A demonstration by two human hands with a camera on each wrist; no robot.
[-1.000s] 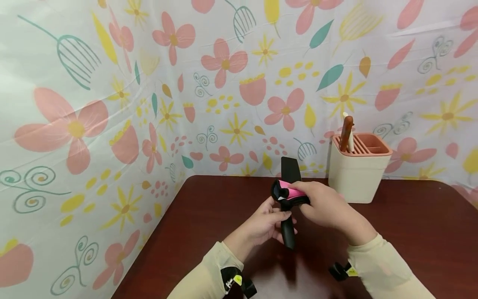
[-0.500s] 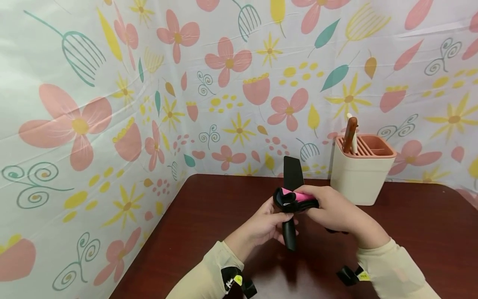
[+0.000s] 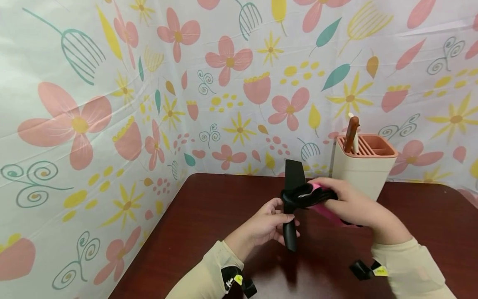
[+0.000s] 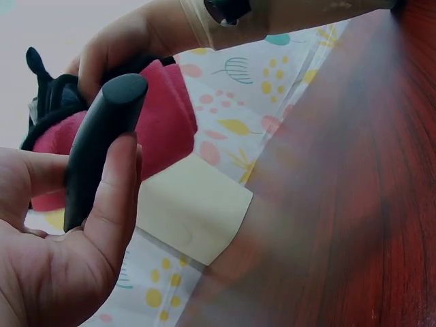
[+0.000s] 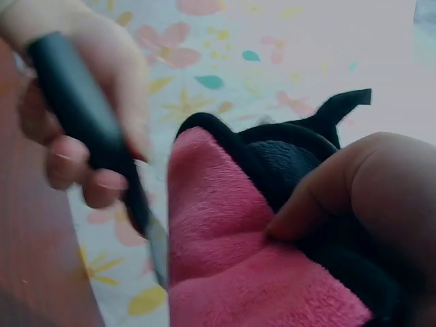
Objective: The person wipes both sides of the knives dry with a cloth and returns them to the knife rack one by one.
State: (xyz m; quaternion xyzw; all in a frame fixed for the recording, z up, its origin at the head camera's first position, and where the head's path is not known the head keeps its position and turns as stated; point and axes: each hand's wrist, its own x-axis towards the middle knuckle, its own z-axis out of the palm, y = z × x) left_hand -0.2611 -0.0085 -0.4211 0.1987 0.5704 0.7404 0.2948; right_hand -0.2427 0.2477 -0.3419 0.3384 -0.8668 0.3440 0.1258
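My left hand (image 3: 270, 222) grips the black handle (image 3: 289, 237) of a kitchen knife with a broad dark blade (image 3: 294, 172). The blade points away from me, above the table. A pink cloth with black edging (image 5: 218, 225) is bunched in my right hand (image 3: 351, 203), its thumb pressed on the pink side. In the head view the cloth's black part (image 3: 308, 196) overlaps the knife where blade meets handle. From the left wrist, the handle's end (image 4: 126, 88) shows in front of the pink fabric (image 4: 167, 119). Most of the blade is hidden behind the cloth in the right wrist view.
At the back right of the dark red-brown table (image 3: 209, 216) stands a cream knife holder (image 3: 360, 176) with a slotted coral top. A brown handle (image 3: 351, 135) and a white handle (image 3: 356, 143) stick up from its slots. Flower-printed sheeting (image 3: 224, 104) hangs behind and left.
My right hand has moved to the right with the cloth, which shows more of its pink side hanging below. My left hand keeps its hold on the knife, almost still.
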